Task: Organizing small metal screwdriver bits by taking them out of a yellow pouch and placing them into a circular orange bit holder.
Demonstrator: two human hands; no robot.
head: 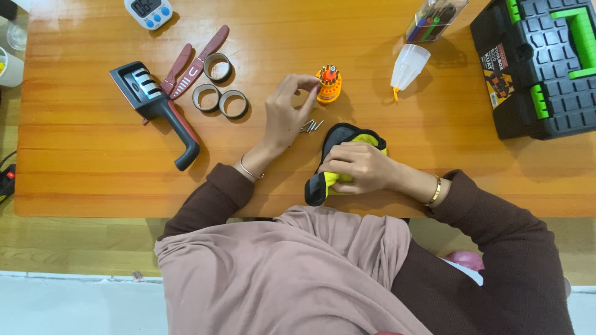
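While left hand fingers pinch one bit | right hand grips one cloth | three rings | two loose bits

Orange-brown wooden table fills upper frame, planks running left to right, glossy varnish. Bright glare patch on tabletop at 12 o'clock, softer sheen toward 11 o'clock. Table's near edge runs straight across mid-frame. Below it, at 8 o'clock, yellowish wood-look floor. Pale grey-white strip along bottom at 7 o'clock, meeting floor in straight line. Light even, shadows short and soft. No wall or window in view.
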